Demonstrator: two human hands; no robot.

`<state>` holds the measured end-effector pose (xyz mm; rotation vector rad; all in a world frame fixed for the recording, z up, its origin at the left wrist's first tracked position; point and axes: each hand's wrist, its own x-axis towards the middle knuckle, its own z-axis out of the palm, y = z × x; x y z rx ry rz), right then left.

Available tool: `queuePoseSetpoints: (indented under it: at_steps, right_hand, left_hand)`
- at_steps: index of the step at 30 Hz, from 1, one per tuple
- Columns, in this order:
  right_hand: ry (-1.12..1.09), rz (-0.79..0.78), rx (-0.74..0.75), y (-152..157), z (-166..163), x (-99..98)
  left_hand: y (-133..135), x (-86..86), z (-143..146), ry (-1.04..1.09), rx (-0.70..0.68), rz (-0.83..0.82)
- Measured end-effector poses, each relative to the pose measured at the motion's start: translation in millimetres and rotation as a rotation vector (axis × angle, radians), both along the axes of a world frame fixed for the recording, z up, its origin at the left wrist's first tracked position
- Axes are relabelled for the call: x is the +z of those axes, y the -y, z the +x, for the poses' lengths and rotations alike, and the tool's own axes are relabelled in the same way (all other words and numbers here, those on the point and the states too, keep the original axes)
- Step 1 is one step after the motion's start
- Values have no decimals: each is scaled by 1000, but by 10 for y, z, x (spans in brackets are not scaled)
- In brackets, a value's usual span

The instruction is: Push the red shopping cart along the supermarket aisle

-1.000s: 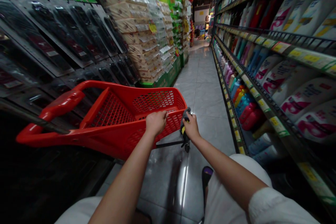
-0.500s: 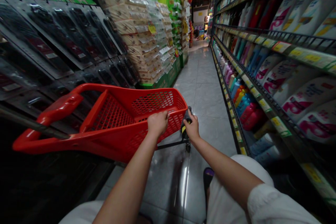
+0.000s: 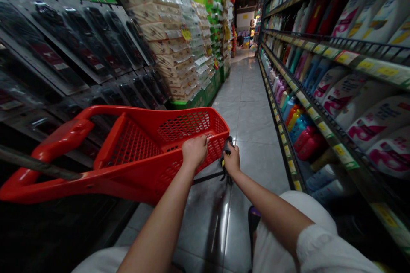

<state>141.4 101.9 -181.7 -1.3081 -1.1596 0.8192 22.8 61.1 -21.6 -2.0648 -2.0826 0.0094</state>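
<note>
A red plastic shopping cart (image 3: pixel 134 179) with perforated basket walls stands crosswise in front of me, its handle (image 3: pixel 68 134) at the left. My left hand (image 3: pixel 194 152) is closed over the near rim of the basket, close to its right end. Just past that end, my right hand (image 3: pixel 232 158) is closed on a small dark thing (image 3: pixel 228 147) with a bit of yellow; my fingers and palm hide most of it, and its kind cannot be made out. The basket's visible inside shows bare red plastic.
Shelves (image 3: pixel 333 55) of bottles line the right side. On the left are hanging packaged dark goods (image 3: pixel 86 42) and tall stacks of wrapped packs (image 3: pixel 169 47). A grey tiled floor (image 3: pixel 246 89) runs down the aisle between. A dark bar (image 3: pixel 38 164) crosses the cart's handle.
My right hand has closed further round the dark thing, covering much of its yellow part. The cart's handle end has swung slightly left and nearer. My left hand stays on the rim.
</note>
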Motion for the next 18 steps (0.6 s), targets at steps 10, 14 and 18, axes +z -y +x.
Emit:
queuePoseSetpoints:
  at_steps: [10, 14, 18]
  right_hand:
    - [-58, 70, 45, -46, 73, 16]
    - [-260, -202, 83, 6, 45, -173]
    - [-359, -260, 72, -134, 74, -136]
  left_hand:
    - [32, 5, 44, 12, 25, 8]
    - [66, 13, 38, 17, 6, 4]
    - [113, 11, 27, 4, 8, -6]
